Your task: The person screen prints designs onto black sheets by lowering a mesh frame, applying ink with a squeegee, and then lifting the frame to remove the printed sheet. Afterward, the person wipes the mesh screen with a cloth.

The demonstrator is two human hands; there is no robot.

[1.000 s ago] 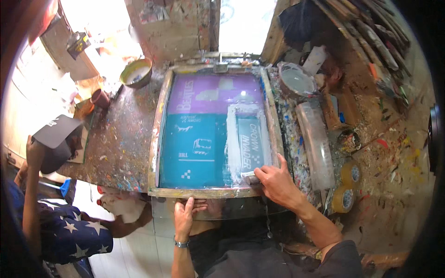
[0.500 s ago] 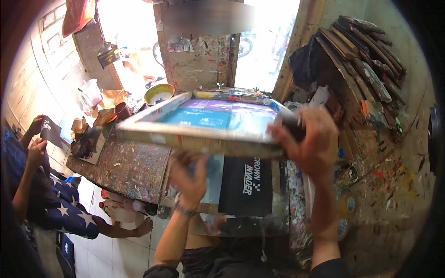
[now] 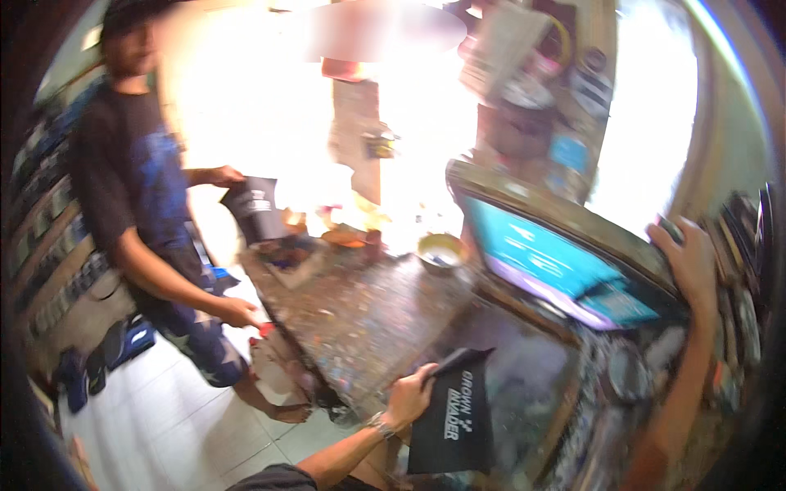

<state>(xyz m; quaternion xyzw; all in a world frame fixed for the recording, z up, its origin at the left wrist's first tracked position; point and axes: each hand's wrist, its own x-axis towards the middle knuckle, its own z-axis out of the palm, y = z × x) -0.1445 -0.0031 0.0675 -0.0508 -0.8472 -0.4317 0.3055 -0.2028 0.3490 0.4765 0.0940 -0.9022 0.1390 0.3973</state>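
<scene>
My left hand pinches the top left edge of a black sheet with white print. That sheet lifts and folds a little at its upper edge, over the dark glossy board. My right hand is closed at the upper right corner of a wooden screen-printing frame, with a small dark piece by its fingers. Tilted up on its far side, the frame shows its blue-and-purple mesh. Whether the black sheet is cloth or another material, I cannot tell.
A co-worker stands at the left, holding a similar black printed sheet. A paint-spattered table carries a yellow-rimmed bowl and a brown cup. Wooden frames lean at the far right.
The screen-printing frame has swung up from a low tilt. My left hand has left its underside and taken hold of the black sheet. The view has turned left, and the co-worker shows more fully.
</scene>
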